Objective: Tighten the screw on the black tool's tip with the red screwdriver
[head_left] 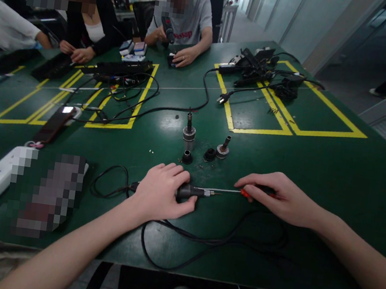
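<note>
Down on the green tabletop (333, 182), the left hand (161, 192) closes around the dark handle of a soldering iron (194, 192), which lies flat near the front edge with its black cord (201, 245) looping toward the person. The right hand (278, 196) pinches a red-handled screwdriver (246, 194) whose thin metal shaft meets the iron's front end. Just beyond stand small loose parts: a metal barrel (189, 134), a black ring (209, 154) and a tilted fitting (223, 149). No containers show nearby.
</note>
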### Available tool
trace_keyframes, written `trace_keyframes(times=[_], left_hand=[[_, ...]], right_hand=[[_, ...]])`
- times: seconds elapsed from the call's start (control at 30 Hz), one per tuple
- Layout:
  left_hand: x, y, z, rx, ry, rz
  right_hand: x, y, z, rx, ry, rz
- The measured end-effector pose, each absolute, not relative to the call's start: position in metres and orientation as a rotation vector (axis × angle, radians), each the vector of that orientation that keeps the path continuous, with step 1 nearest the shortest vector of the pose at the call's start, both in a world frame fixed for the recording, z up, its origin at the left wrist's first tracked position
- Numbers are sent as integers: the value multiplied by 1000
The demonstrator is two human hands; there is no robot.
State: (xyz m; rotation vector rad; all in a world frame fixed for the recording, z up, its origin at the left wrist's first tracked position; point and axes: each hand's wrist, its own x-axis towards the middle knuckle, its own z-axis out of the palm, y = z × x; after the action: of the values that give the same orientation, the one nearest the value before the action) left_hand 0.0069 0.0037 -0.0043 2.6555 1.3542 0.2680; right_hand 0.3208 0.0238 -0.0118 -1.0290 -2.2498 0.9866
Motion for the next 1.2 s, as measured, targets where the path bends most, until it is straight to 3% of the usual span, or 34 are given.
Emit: trace_keyframes(times=[1.2], left_hand=[[7, 5, -3, 2655, 1324, 202]], right_hand=[[322, 21, -22, -952, -2297, 857]])
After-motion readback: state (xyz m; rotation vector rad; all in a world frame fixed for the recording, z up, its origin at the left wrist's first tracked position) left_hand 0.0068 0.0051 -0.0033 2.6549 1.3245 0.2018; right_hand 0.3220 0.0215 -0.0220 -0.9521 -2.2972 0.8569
